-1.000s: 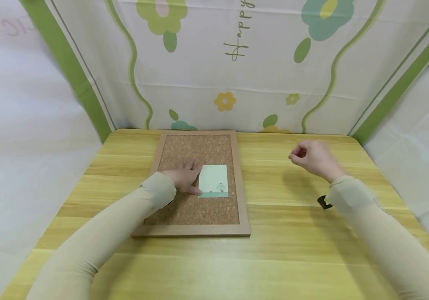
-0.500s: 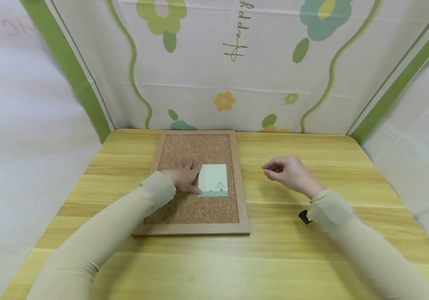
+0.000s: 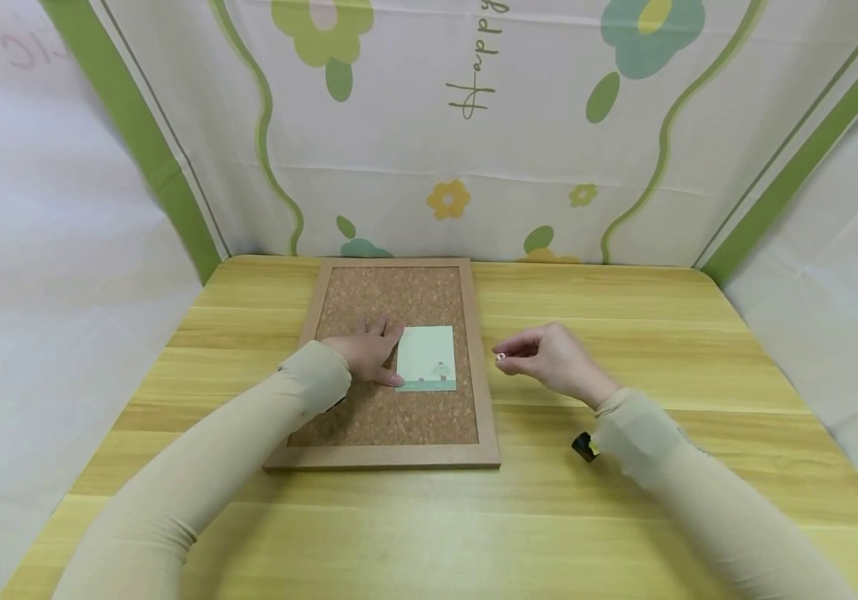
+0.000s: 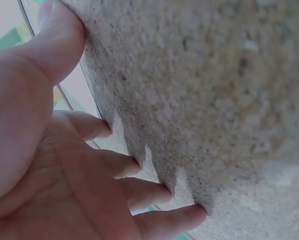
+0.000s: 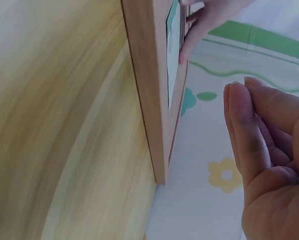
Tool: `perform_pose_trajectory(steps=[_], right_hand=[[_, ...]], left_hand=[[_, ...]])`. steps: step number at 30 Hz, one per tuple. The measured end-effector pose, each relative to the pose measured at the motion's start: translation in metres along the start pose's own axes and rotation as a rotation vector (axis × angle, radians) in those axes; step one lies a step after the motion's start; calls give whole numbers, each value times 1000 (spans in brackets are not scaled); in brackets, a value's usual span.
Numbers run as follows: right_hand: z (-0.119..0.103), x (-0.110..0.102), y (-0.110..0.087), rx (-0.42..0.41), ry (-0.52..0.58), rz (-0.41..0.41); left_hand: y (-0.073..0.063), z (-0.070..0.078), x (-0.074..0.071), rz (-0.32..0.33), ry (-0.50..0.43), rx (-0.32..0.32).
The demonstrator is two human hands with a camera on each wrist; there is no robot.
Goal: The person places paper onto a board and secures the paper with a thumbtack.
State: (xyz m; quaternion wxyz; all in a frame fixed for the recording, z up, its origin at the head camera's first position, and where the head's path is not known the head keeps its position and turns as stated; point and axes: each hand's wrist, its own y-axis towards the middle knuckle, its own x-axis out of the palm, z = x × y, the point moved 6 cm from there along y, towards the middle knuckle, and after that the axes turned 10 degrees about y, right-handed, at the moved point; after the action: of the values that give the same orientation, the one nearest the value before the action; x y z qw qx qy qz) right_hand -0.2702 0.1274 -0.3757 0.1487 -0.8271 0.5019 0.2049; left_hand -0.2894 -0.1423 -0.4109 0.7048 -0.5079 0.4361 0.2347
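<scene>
A cork board (image 3: 429, 421) in a light wooden frame lies on the table, with a pale green note sheet (image 3: 426, 354) flat on its right half. The sheet has a small tree and a darker green strip printed along its bottom. My left hand (image 3: 363, 354) rests on the cork with fingers spread, thumb and index finger at the sheet's left edge. In the left wrist view, the fingertips (image 4: 192, 215) press on the cork. My right hand (image 3: 552, 358) is just right of the frame, pinching a tiny white piece (image 3: 500, 357) between thumb and fingers; most of it is hidden.
The wooden table (image 3: 429, 533) extends around the board. A white cloth with flowers (image 3: 448, 200) hangs behind the table's back edge, and white cloth walls (image 3: 61, 292) stand at both sides. A black strap piece (image 3: 585, 447) shows below the right sleeve.
My right hand has moved left and toward me, from the far right of the table to beside the board's frame. My left hand and the sheet have stayed in place.
</scene>
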Motion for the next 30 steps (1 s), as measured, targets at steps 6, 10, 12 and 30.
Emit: perform_pose_trajectory(steps=[6, 10, 12, 30], right_hand=[[-8, 15, 4, -31, 20, -8], [-14, 24, 7, -51, 39, -16], [-17, 29, 9, -56, 57, -25], [-38, 51, 15, -143, 97, -66]], left_hand=[[-1, 0, 0, 4, -9, 5], [-1, 0, 0, 6, -14, 6], [-1, 0, 0, 9, -16, 10], [-1, -1, -1, 32, -6, 8]])
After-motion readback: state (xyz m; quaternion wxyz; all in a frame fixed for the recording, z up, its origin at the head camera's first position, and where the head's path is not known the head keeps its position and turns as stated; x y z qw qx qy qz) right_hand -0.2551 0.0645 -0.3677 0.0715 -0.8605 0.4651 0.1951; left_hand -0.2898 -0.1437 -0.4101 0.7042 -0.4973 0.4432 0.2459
